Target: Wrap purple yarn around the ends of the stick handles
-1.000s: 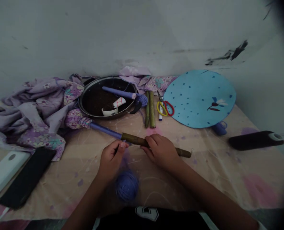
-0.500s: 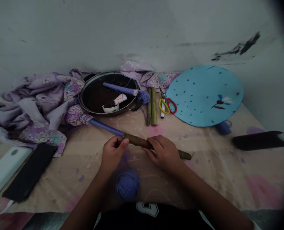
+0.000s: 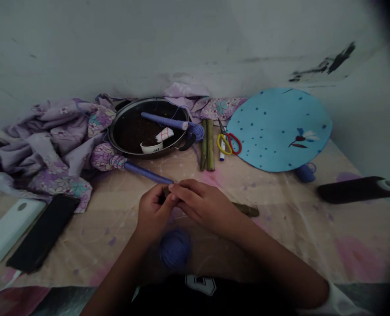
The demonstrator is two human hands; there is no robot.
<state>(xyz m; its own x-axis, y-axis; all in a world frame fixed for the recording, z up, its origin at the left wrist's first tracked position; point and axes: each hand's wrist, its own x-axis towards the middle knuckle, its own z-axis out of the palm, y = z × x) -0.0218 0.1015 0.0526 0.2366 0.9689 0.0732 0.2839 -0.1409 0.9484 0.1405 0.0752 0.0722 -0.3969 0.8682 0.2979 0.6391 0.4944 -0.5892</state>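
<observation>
Bamboo, dull green-brown, makes up the stick (image 3: 247, 210) at the hands: one end peeps out at the left thumb, the other juts past the right wrist toward four o'clock, the middle hidden. The left hand (image 3: 155, 206) is curled around the near end, fingers closed on it. The right hand (image 3: 203, 199) has its fingertips bunched against that same end; whether they pinch yarn or wood, I cannot tell. Seen from the hands, a purple yarn ball (image 3: 175, 249) sits at about seven o'clock, a wrapped handle (image 3: 148, 173) points away to ten, and scissors (image 3: 226, 135) lie at one.

A hard tug on the blurred strand could send the loose ball rolling toward the table's edge. If the left thumb eases, the smooth, round stick might twist, letting any yarn slip off its end.
</observation>
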